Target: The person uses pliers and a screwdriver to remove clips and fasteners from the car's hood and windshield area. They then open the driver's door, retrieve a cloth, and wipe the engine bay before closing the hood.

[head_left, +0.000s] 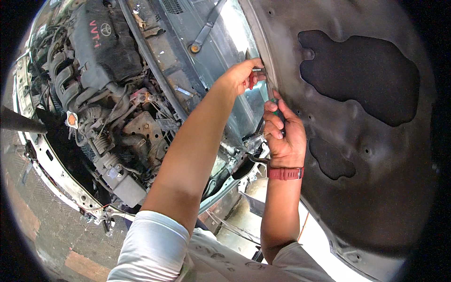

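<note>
Both my hands are up at the inner edge of a raised car hood (pixel 376 207), at its windshield side. My left hand (pixel 244 77) is closed, fingers curled at the edge, with a small bit of red and green showing between them; what it holds is mostly hidden. Just below it, my right hand (pixel 287 134) wraps around a slim tool with a green and dark handle (pixel 277 113), perhaps a screwdriver. The tool's upper end lies against the hood edge near my left fingers. A red watch strap (pixel 285 173) circles my right wrist.
To the left lies the exposed engine bay, with a black engine cover (pixel 105 42), hoses and a battery-side bracket (pixel 143 127). A wiper arm (pixel 206 28) rests by the windshield (pixel 235 28). A dark rod (pixel 21 122) juts in at far left. Tiled floor (pixel 51 211) shows below the front frame.
</note>
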Demonstrator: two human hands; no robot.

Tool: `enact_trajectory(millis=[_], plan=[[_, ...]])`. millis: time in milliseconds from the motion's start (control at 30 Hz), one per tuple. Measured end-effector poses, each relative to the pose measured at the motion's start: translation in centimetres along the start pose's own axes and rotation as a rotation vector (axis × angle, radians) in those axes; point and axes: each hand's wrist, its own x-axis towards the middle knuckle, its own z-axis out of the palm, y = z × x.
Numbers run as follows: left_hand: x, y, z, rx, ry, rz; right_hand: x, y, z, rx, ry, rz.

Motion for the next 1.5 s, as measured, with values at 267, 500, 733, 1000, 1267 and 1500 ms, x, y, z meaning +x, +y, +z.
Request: enact_trajectory(millis=[267,500,733,1000,1267,1500], plan=[[-5.9,-2.4,-2.6,0.427,0.213,0.209,0.0,-0.6,-1.2,-0.051,-0.01,0.015],[-10.3,-4.4,-3.5,0.867,0.176,0.217,0.0,-0.1,-1.6,-0.061,-0.028,0.018],[-11.8,-5.5,-3.6,0.93,0.219,0.205,-0.1,0.4,-2.7,-0.315,0.007,-0.088],[-17.4,-8.1,-4.1,0.014,-0.026,0.093,0.2,11.1,-7.1,-1.119,0.266,-0.489],[-19.1,-9.6,-3.7,0.368,0.049,0.242,-0.8,12.6,-6.9,-1.119,0.1,-0.363],[-19.6,-9.6,-3.4,0.518,0.023,0.305,-1.4,11.4,-7.6,-0.596,0.034,-0.44]])
